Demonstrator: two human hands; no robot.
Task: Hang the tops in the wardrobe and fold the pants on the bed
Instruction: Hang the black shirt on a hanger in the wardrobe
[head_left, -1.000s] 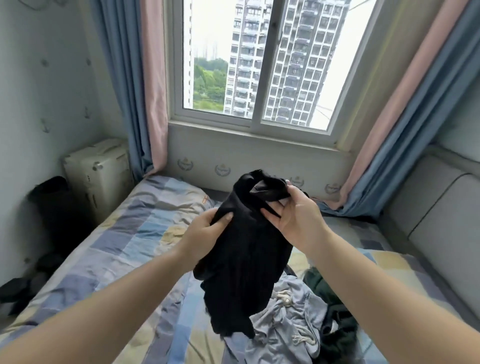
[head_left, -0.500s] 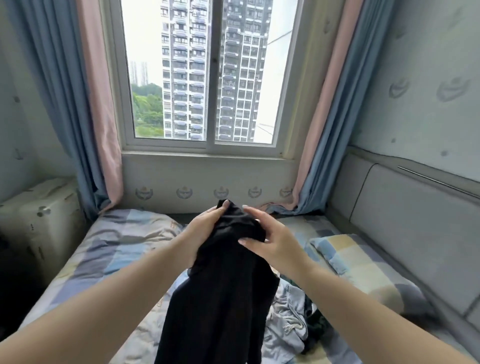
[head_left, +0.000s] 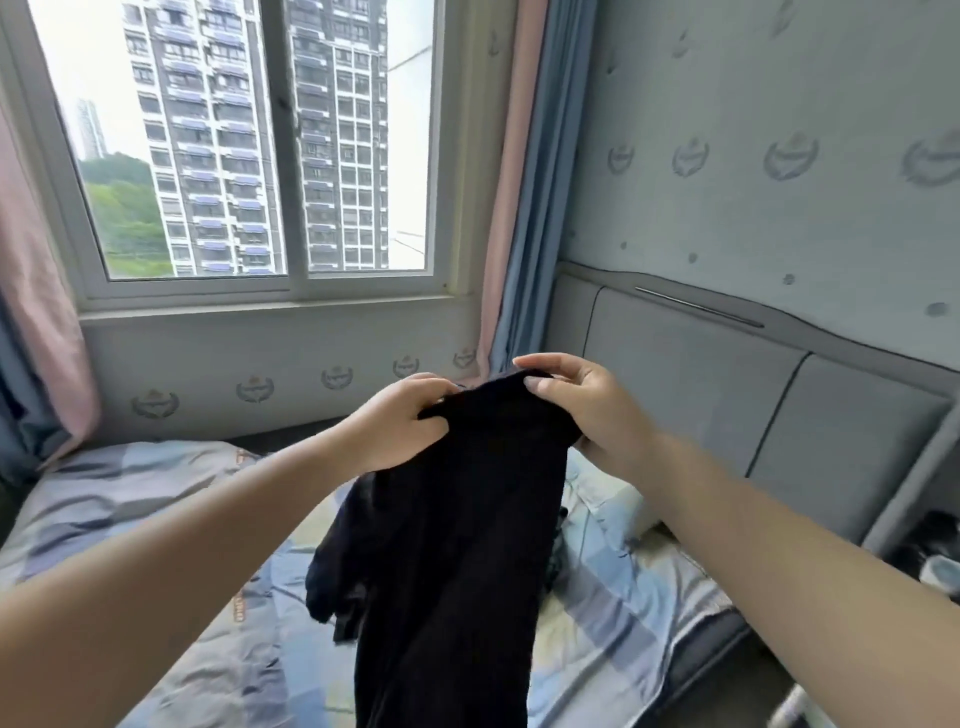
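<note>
A black garment (head_left: 457, 545) hangs in front of me over the bed (head_left: 156, 509), its lower part running out of the bottom of the view. My left hand (head_left: 400, 421) grips its top edge on the left. My right hand (head_left: 587, 410) pinches the same top edge on the right, thumb over the cloth. Whether the garment is a top or pants cannot be told. A dark sleeve or leg of it dangles at the left side. The wardrobe is out of view.
The bed has a checked blue, grey and yellow sheet, with a pillow (head_left: 608, 499) by the grey padded headboard (head_left: 727, 395). A window (head_left: 260, 145) with pink and blue curtains (head_left: 514, 208) lies ahead. Dark objects sit in the gap at far right (head_left: 930, 556).
The view has swung to the right, so the headboard fills more of the right side. The pile of clothes on the bed is now hidden. Both hands still hold the black garment's top edge.
</note>
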